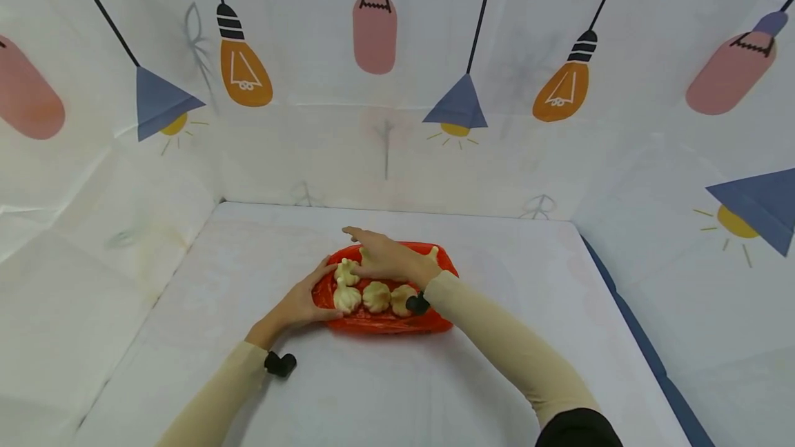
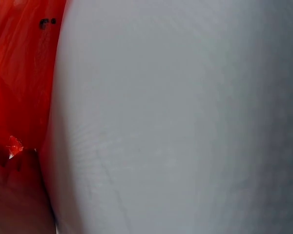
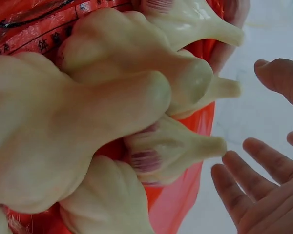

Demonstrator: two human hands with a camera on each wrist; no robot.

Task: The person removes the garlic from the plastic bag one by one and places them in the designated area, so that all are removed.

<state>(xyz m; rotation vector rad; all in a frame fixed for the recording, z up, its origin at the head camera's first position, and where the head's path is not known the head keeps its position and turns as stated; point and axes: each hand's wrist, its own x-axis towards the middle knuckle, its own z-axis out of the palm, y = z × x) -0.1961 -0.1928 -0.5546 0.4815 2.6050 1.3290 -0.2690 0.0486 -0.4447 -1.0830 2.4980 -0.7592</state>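
Several pale garlic bulbs [image 1: 375, 296] with short stems sit in an open red plastic bag [image 1: 388, 325] on the white table. My left hand [image 1: 301, 302] grips the bag's left end, thumb along the front and fingers towards the back. In the left wrist view, its fingers [image 2: 27, 163] meet the red plastic. Over the bag's back part reaches my right hand [image 1: 391, 259], covering some bulbs. The right wrist view shows the right hand [image 3: 263, 190] with fingers spread and nothing held, close to the stem of a purple-streaked garlic bulb [image 3: 173, 148].
The white tabletop [image 1: 373, 392] extends around the bag. Behind it and at both sides hang white sheets [image 1: 385, 150] printed with lamps and bulbs. A dark blue strip [image 1: 640, 336] runs along the table's right edge.
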